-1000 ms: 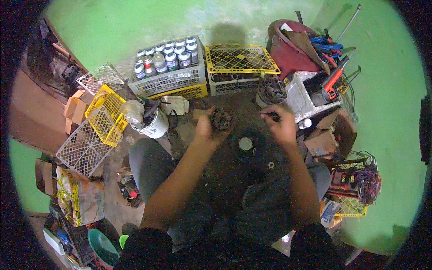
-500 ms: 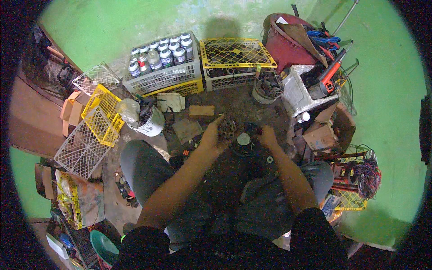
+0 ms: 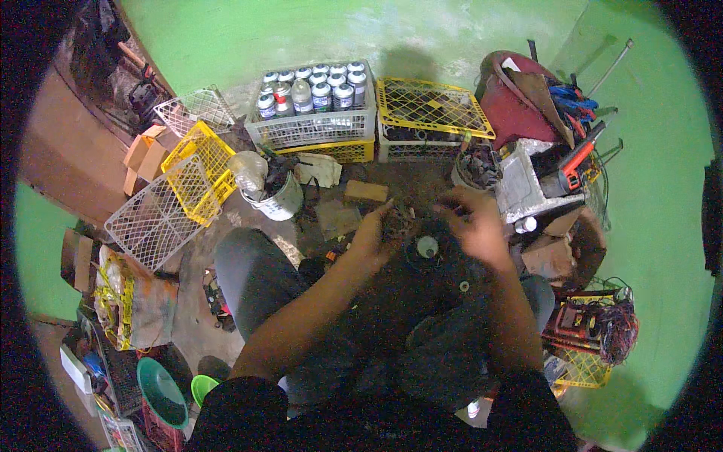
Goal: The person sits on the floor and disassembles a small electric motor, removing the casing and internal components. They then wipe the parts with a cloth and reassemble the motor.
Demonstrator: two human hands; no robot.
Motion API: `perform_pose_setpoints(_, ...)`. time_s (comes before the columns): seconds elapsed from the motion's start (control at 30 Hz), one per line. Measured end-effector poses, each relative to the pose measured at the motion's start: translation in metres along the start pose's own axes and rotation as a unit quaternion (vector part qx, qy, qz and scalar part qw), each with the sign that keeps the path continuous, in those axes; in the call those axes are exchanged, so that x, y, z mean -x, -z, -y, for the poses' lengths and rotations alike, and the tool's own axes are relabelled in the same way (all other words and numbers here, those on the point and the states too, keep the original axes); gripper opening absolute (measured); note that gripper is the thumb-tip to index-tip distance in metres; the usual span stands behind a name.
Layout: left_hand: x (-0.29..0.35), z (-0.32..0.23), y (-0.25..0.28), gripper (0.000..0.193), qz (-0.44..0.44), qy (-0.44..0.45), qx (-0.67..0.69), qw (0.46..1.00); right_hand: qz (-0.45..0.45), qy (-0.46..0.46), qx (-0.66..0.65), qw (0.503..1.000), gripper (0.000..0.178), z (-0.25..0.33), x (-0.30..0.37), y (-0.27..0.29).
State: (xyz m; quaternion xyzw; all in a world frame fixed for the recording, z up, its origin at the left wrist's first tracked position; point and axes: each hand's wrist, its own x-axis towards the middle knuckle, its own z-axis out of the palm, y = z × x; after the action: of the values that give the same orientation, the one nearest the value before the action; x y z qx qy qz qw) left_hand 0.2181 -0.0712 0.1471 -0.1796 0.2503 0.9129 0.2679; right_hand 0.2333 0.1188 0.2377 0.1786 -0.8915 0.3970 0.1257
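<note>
My left hand (image 3: pixel 373 235) is closed around a round, dark, rough-looking part (image 3: pixel 400 221) with spoke-like or wound edges; its exact kind is hard to make out. To its right my right hand (image 3: pixel 483 228) is raised, its fingers curled together towards the left hand. Whatever those fingers hold, if anything, is too dark and small to name. Below and between the hands is a dark round object (image 3: pixel 422 262) with a pale round disc (image 3: pixel 427 247) on it. A small pale ring (image 3: pixel 464 286) lies nearer to me, below the right hand.
Ahead stand a grey crate of spray cans (image 3: pixel 312 129) and a crate under a yellow lattice (image 3: pixel 433 107). A wooden block (image 3: pixel 366 190) lies beyond my left hand. White buckets (image 3: pixel 280 202) flank the work spot. A foam box (image 3: pixel 520 177) and wire bundle (image 3: pixel 619 331) are at right.
My right hand has come up from beside the dark round object, turning its fingers inward. My left hand still holds the round part. The whole view has shifted, so surroundings appear farther right.
</note>
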Motion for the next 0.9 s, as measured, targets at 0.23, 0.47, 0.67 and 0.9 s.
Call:
perform_pose_setpoints(0.23, -0.012, -0.004, 0.021, 0.031, 0.051, -0.018, 0.005, 0.999, 0.09, 0.026, 0.05, 0.994, 0.025, 0.01, -0.008, -0.023)
perform_pose_setpoints(0.47, -0.003, -0.003, 0.009, 0.029, 0.032, -0.021, -0.001, 0.999, 0.094, -0.015, -0.018, 0.995, 0.024, 0.01, -0.009, -0.023)
perform_pose_setpoints(0.67, 0.001, 0.002, -0.003, 0.026, 0.053, -0.066, 0.014, 0.996, -0.003, -0.035, -0.013, 0.999, 0.021, -0.005, 0.003, -0.018)
perform_pose_setpoints(0.9, -0.001, 0.006, -0.01, 0.021, -0.055, -0.027, 0.039, 0.997, -0.104, -0.047, 0.025, 0.993, 0.02, -0.043, 0.02, -0.006)
